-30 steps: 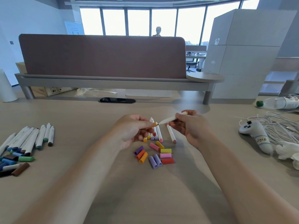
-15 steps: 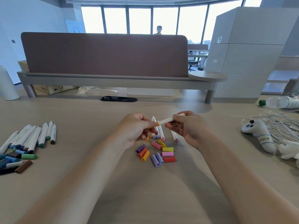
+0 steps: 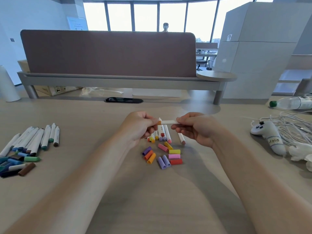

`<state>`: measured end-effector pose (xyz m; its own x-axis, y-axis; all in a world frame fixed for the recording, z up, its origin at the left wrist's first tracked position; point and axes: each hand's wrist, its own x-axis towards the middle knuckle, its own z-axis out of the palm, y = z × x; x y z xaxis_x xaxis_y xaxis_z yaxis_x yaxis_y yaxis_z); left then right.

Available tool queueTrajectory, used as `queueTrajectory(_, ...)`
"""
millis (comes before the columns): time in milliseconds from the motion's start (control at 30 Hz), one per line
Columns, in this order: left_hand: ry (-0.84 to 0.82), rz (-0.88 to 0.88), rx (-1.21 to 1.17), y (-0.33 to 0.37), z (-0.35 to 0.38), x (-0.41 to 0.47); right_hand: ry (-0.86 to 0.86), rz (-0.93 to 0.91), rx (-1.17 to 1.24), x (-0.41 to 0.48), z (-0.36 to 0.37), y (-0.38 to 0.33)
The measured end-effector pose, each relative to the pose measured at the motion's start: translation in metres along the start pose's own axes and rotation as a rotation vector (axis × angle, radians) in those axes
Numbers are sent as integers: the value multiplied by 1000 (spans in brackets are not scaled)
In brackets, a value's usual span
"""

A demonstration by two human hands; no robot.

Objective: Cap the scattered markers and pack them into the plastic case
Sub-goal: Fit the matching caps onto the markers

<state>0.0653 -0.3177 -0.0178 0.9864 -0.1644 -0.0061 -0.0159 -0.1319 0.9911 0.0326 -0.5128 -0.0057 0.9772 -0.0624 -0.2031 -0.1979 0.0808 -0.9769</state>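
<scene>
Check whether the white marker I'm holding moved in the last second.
Yes. Against the loose caps on the table, the white marker moved left and levelled out, its tip meeting the orange cap in the left hand.

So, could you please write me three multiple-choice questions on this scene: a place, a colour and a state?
1. Where on the table is the bottle? A) far left B) far right C) centre
2. What colour is the cap on the held marker? A) green B) blue C) orange
3. How is that marker held? A) one hand only B) both hands C) not held
Answers: B, it lies at the right edge; C, orange shows at the marker's end; B, the left hand pinches the cap, the right hand the barrel.
</scene>
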Motion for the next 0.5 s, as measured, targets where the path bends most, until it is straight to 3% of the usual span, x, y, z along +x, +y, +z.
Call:
queueTrajectory(200,36,75,-22,1,4,2,45,-151,-639,-2,0,0)
queueTrajectory(500,54,92,84,1,-4,5,445,-107,-973,37,6,16)
